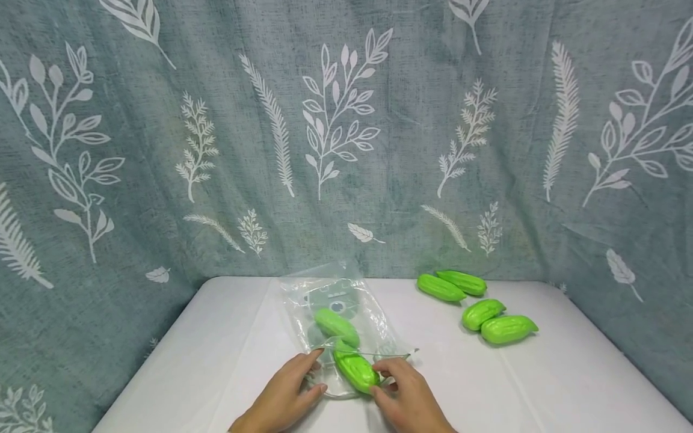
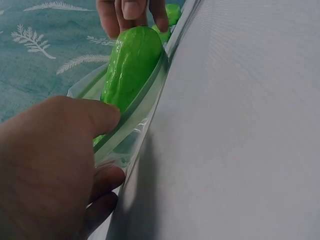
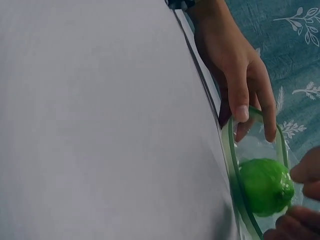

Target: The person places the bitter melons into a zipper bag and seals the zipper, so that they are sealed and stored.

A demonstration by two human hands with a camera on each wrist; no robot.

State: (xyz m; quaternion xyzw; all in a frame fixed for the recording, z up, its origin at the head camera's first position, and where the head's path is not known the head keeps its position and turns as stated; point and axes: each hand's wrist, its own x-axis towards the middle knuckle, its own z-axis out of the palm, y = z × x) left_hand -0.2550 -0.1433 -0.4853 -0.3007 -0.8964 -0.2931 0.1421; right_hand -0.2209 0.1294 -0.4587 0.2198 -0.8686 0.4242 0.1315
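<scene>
A clear zip bag (image 1: 373, 300) with a green-edged mouth and a printed face lies on the table, its mouth toward me. Deep inside rests a glossy green toy vegetable (image 1: 337, 325), ridged like a bitter melon. A second green vegetable (image 1: 354, 368) lies partly in the mouth, its near end sticking out. My right hand (image 1: 406, 391) pinches that near end with thumb and fingers, also seen as fingertips (image 3: 306, 172) in the right wrist view. My left hand (image 1: 289, 388) holds the mouth's left end, the thumb (image 2: 102, 115) at the rim by the vegetable and fingers lower down.
At the back right of the white table (image 1: 449, 385) lie several more green vegetables, in two pairs: one pair (image 1: 441, 287) near the back edge, the other (image 1: 509, 329) closer and further right. A leaf-patterned curtain (image 1: 400, 150) surrounds the table's back and sides.
</scene>
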